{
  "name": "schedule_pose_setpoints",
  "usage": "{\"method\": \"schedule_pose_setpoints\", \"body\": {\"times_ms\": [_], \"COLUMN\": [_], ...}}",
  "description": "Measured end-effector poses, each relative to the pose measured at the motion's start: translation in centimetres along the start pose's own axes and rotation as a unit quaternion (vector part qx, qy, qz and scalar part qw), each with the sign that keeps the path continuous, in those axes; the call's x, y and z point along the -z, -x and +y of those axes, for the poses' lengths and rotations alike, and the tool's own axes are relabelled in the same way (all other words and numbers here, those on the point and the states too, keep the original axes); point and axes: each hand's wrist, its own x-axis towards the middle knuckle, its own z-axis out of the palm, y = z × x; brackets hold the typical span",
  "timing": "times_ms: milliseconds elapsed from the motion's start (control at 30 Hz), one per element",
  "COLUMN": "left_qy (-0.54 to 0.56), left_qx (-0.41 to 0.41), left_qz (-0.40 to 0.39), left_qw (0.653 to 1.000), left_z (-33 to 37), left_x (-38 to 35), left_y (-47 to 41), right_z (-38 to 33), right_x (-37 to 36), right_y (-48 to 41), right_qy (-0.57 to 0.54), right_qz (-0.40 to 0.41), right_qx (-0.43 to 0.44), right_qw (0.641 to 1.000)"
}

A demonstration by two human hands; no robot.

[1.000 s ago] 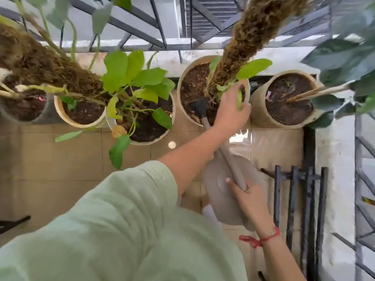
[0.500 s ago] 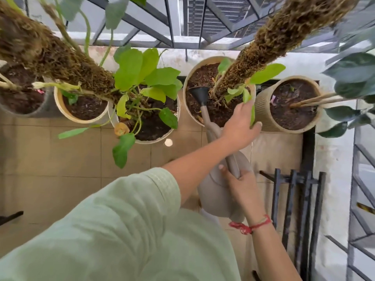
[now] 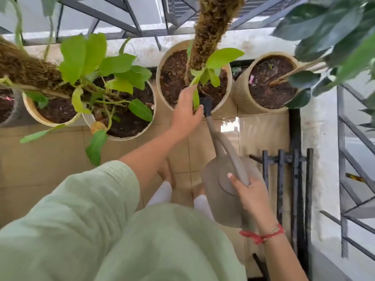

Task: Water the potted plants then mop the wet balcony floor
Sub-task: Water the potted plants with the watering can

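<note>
My right hand (image 3: 250, 191) grips the handle of a grey-brown watering can (image 3: 222, 183). Its long spout ends in a dark rose (image 3: 207, 103) at the near rim of the middle cream pot (image 3: 163, 63), which holds dark soil and a moss pole (image 3: 211, 27). My left hand (image 3: 185, 111) reaches over that pot's near rim and holds back a green leaf (image 3: 195, 98) beside the rose. I cannot tell whether water is flowing.
A ribbed pot (image 3: 242, 92) stands to the right, a leafy pot (image 3: 121, 110) and another cream pot (image 3: 30, 107) to the left. Black metal rack (image 3: 288, 179) leans by the white wall on the right. Railing runs behind the pots. Tan floor tiles (image 3: 40, 159) lie around my feet.
The watering can's rose has shifted from the left side of the middle pot to its near right rim. My left hand moved left and now holds a leaf aside.
</note>
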Motion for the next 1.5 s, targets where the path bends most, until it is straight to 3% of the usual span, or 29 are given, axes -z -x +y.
{"method": "schedule_pose_setpoints", "body": {"times_ms": [267, 567, 867, 1167, 1267, 1500], "left_qy": [-0.009, -0.042, -0.041, -0.012, -0.061, -0.051], "left_qx": [0.051, 0.074, 0.048, 0.013, -0.02, -0.048], "left_qz": [0.032, 0.067, 0.076, 0.099, 0.086, 0.053], "left_qw": [0.998, 0.994, 0.995, 0.995, 0.994, 0.996], "left_z": [-0.5, -1.5, -1.6, -0.8, -0.2, 1.2], "left_x": [-0.3, 0.9, 0.3, -1.6, -1.8, -2.8], "left_y": [-0.9, -2.0, -1.1, 0.4, 1.4, 3.8], "right_z": [0.6, -4.4, -5.1, 1.1, 2.7, 1.6], "right_x": [3.7, 5.4, 6.3, 6.3, 5.9, 4.7], "right_y": [-3.3, -7.4, -7.4, -5.4, -4.0, -1.5], "right_qy": [-0.051, -0.032, -0.036, -0.024, -0.019, 0.024], "right_qz": [0.048, 0.054, 0.027, 0.002, -0.012, -0.056], "right_qx": [0.032, 0.09, 0.103, 0.079, 0.068, 0.067], "right_qw": [0.997, 0.994, 0.994, 0.997, 0.997, 0.996]}}
